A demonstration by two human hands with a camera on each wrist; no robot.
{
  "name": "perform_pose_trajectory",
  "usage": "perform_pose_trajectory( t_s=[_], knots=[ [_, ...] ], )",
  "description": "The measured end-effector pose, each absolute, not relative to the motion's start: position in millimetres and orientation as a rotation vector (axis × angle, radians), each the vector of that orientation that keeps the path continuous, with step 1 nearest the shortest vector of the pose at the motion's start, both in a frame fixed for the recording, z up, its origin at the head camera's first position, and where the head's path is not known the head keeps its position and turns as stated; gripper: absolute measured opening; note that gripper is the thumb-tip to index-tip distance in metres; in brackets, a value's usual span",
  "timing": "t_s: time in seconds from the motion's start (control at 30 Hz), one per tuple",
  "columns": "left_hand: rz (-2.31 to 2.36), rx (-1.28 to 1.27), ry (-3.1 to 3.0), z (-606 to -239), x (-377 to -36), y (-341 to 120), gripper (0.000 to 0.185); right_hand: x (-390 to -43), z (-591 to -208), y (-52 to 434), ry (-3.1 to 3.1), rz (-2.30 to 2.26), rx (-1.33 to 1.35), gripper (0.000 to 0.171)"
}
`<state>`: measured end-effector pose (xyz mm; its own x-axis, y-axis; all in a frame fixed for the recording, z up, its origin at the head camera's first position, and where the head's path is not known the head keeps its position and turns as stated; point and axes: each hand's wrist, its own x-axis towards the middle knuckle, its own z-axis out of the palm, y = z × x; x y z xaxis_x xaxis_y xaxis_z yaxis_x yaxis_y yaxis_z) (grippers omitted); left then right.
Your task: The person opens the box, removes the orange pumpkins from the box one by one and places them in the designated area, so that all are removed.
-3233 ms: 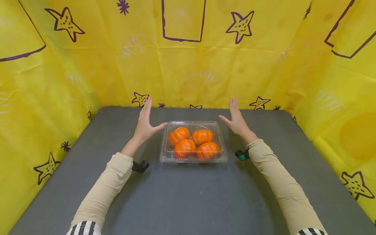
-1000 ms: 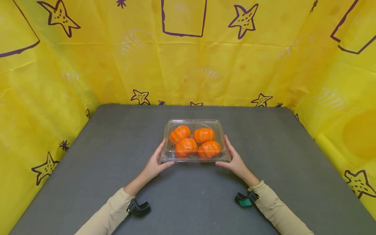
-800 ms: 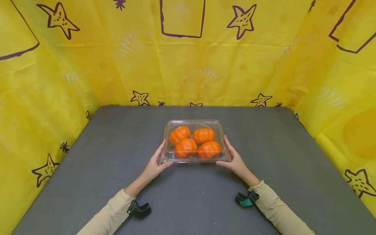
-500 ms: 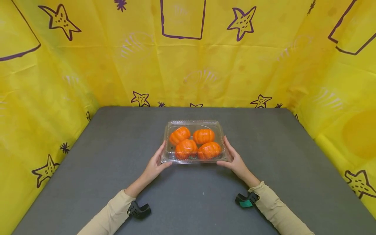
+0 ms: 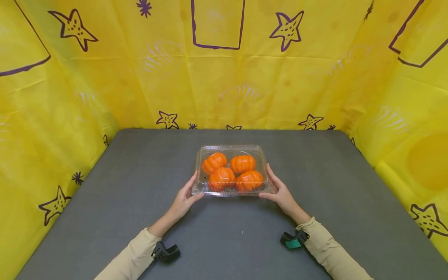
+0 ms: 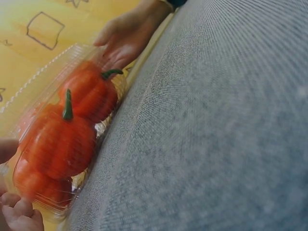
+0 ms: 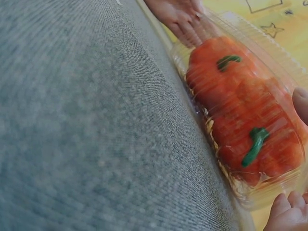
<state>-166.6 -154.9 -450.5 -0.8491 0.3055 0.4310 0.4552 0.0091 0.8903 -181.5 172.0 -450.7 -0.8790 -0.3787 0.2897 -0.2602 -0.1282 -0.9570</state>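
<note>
A clear plastic clamshell box [image 5: 231, 147] with its lid down lies in the middle of the grey table [image 5: 140, 163]. Inside it are several small orange pumpkins [image 5: 222, 177] with green stems. My left hand [image 5: 189, 191] grips the box's near left corner, thumb on the rim and fingers along the side. My right hand [image 5: 276, 188] grips the near right corner the same way. In the left wrist view the pumpkins [image 6: 62, 144] fill the box, with my curled fingers [image 6: 17, 214] below it. In the right wrist view my thumb [image 7: 301, 103] lies over the lid above the pumpkins [image 7: 240, 101].
Yellow cloth walls [image 5: 224, 89] printed with purple stars close off the table at the back, left and right. A black wrist mount [image 5: 164, 252] and another with a green patch [image 5: 292, 239] sit at my beige sleeves, low over the near table.
My hands have come down from beside the far end of the box, where they stood spread, and taken hold of its near corners. Over the last second nothing has moved.
</note>
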Motion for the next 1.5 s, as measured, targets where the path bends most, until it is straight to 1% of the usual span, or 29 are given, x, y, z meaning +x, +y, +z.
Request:
perform_pose_trajectory(
  t_s=[0.27, 0.57, 1.0, 1.23, 1.37, 1.5],
  knots=[
    [-2.037, -0.809, -2.123, -449, -166, -156, 0.061, -183, -449, 172, 1.991, -2.19, -0.722, 0.093],
    [-1.944, -0.851, -2.135, -451, -167, -157, 0.053, -184, -447, 174, 2.016, -2.162, -0.722, 0.094],
    [-1.948, -0.841, -2.078, -452, -169, -155, 0.059, -186, -446, 174, 2.159, -2.075, -0.764, 0.088],
    [-1.972, -0.832, -2.022, -454, -169, -157, 0.068, -179, -429, 171, 2.327, -1.916, -0.833, 0.092],
    [-2.011, -0.808, -2.014, -454, -168, -157, 0.066, -174, -420, 170, 2.41, -1.849, -0.832, 0.093],
    [-2.012, -0.741, -2.055, -454, -168, -158, 0.066, -179, -424, 174, 2.422, -1.842, -0.836, 0.088]
  ],
)
